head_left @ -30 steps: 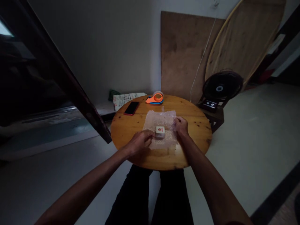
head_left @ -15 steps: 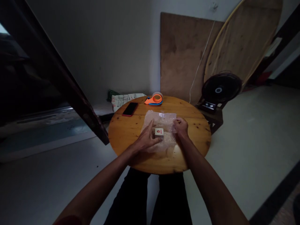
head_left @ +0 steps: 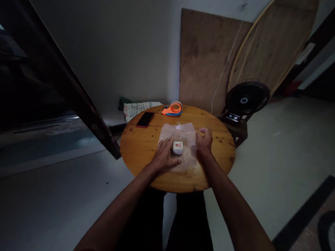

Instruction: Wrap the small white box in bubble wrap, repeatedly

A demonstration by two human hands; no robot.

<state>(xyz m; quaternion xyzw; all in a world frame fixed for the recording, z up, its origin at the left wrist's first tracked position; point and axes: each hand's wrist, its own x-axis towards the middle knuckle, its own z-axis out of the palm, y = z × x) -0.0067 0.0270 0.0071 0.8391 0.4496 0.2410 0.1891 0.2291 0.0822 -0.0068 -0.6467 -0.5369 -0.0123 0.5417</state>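
Note:
A sheet of clear bubble wrap lies spread on the round wooden table. Near its middle rests a small white box with a red print on top. My left hand lies flat over the left part of the wrap, fingers stretched and thumb out below the box, close beside its left side. At the right edge of the sheet is my right hand, fingers bent, with a gap between the forefinger and thumb; nothing shows in that gap. Its lower fingers are hidden.
An orange and blue tape dispenser stands at the table's far edge. A phone with a red rim lies to its left. A black fan stands on a wooden stool at the right. A brown board leans on the wall behind.
My right hand's fingers have loosened from a pinch at the wrap's right edge. My left hand has settled flatter beside the box. The view has shifted slightly.

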